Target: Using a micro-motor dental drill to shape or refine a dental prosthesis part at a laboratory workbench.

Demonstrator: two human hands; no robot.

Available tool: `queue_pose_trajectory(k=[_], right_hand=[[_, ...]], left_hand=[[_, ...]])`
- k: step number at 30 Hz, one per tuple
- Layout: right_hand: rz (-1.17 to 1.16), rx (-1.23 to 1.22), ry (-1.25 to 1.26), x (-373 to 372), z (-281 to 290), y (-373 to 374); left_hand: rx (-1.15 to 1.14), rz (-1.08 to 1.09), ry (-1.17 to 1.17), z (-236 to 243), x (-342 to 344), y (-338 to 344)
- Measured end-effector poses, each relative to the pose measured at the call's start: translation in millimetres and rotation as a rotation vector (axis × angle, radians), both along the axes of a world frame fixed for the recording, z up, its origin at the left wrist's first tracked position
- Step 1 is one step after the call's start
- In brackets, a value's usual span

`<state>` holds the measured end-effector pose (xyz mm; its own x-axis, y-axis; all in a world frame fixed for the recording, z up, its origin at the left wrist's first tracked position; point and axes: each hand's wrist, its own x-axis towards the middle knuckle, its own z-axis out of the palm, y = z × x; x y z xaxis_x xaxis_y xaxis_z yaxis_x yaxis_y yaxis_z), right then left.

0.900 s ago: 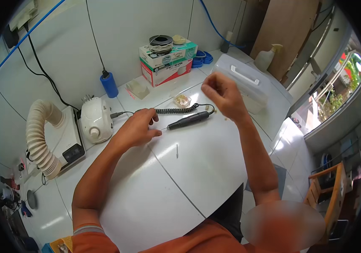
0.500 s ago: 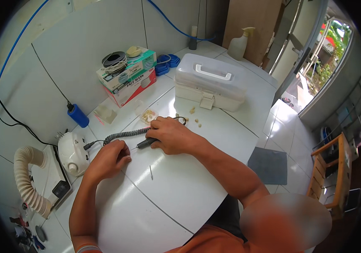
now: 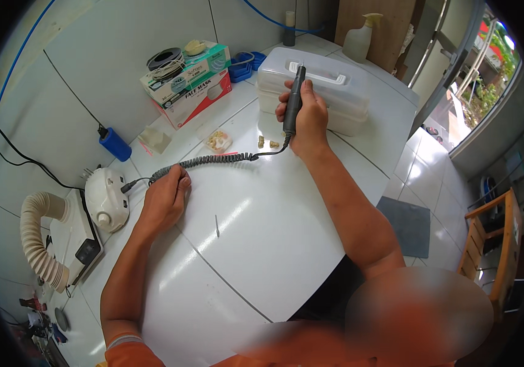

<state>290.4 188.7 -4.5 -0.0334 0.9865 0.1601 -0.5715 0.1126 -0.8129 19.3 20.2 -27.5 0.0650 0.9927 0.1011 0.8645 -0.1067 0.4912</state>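
Observation:
My right hand (image 3: 309,119) is closed around a black rotary tool handpiece (image 3: 294,103), held upright in front of the plastic case, its tip pointing away from me. From its lower end a grey coiled cord (image 3: 216,159) runs left across the table to a white control box (image 3: 106,200). My left hand (image 3: 166,197) rests on the table against the coil near that box, fingers curled. Whether they grip the cord is hidden. A thin metal bit (image 3: 217,226) lies on the white table (image 3: 262,244) between my forearms. Small yellowish pieces (image 3: 268,144) lie left of my right wrist.
A translucent case (image 3: 354,107) with a handle stands behind my right hand. Stacked boxes (image 3: 194,92), a small tub of yellowish pieces (image 3: 218,140) and a blue cylinder (image 3: 115,145) sit toward the wall. A ribbed hose (image 3: 44,238) is at the left, a spray bottle (image 3: 359,40) far right.
My right hand has lifted the handpiece off the table and carried it away from me, turning it upright. The coiled cord has stretched out. My left hand has shifted slightly forward to the cord.

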Motion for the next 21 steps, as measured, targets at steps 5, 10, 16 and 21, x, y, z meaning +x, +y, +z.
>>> queue_pose_trajectory(k=[5, 10, 16, 21], right_hand=[[0.057, 0.059, -0.043, 1, -2, -3], [0.199, 0.179, -0.131, 0, 3, -20], [0.235, 0.189, -0.105, -1, 4, -19], [0.189, 0.195, -0.123, 4, -1, -14]], left_hand=[[0.207, 0.126, -0.159, -17, 9, -2], [0.317, 0.109, -0.302, -13, 19, -5], [0.413, -0.03, -0.272, 6, 45, 16], [0.399, -0.233, -0.113, 4, 87, 59]])
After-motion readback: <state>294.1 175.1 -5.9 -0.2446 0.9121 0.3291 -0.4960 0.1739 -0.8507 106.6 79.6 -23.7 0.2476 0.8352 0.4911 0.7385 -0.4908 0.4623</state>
